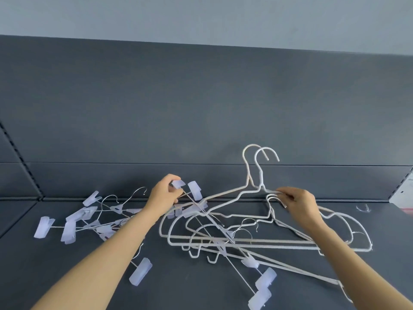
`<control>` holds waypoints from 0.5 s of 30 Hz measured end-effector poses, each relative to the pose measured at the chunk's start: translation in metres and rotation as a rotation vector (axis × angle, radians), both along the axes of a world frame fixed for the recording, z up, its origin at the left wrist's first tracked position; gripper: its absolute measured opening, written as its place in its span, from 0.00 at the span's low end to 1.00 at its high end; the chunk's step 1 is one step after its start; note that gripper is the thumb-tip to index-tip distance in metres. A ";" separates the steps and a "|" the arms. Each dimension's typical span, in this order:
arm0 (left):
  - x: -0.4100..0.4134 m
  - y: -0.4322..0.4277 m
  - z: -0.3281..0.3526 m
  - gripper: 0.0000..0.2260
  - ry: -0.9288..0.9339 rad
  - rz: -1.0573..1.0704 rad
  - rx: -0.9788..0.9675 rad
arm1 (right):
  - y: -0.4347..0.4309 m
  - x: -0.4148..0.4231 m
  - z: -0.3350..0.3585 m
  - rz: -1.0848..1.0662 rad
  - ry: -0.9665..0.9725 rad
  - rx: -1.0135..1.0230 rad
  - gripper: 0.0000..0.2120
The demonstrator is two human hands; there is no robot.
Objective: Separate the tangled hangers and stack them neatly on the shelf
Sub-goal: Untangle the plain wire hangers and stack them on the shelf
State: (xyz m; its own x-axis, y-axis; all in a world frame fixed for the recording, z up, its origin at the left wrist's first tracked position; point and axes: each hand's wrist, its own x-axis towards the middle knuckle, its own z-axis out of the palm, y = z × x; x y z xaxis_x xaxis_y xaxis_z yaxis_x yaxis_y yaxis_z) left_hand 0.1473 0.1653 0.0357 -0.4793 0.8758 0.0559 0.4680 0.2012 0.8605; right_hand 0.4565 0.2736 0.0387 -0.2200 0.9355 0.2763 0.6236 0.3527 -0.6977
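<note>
On the dark grey shelf (192, 287), head view, the only view: the hangers are in two groups. At the left lies a loose pile of clip hangers (89, 220), thin metal with pale translucent clips, some crossing one another. At centre and right is the tangle of white wire hangers (245, 241), several frames overlapping. Two of their hooks (260, 153) stand up against the back panel (201, 108). One clip hanger (225, 231) runs diagonally through this white tangle, and its lower clips (266, 278) lie near the front edge. The left hand (164, 193) has its fingers curled and pinches the upper end of that clip hanger, close beside its top clip (178, 184). The right hand (299, 203) has fingers curled round the shoulder wires of the white hangers just below the raised hooks; I cannot tell how many wires it holds. Judgement: the step in hand is separation, one hand steadying the white bundle while the other works the clip hanger free. No neat stack is in sight yet, so the task looks early. The next move likely calls for drawing the clip hanger out along its own length, up and to the left. The white frames need holding down meanwhile, since the clips could snag on the wires they pass under.
</note>
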 end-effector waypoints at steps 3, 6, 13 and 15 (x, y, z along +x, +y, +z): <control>-0.011 -0.002 0.000 0.11 -0.055 0.078 0.047 | 0.001 0.015 0.002 -0.008 0.036 -0.073 0.07; -0.020 -0.003 0.000 0.11 -0.089 0.160 0.078 | 0.004 0.031 0.004 -0.038 0.096 -0.103 0.08; -0.025 -0.006 -0.008 0.09 -0.061 0.263 0.006 | 0.012 0.059 0.015 -0.107 0.113 -0.080 0.06; -0.020 -0.008 -0.010 0.14 0.108 0.292 -0.089 | 0.013 0.062 0.015 -0.104 0.100 -0.075 0.07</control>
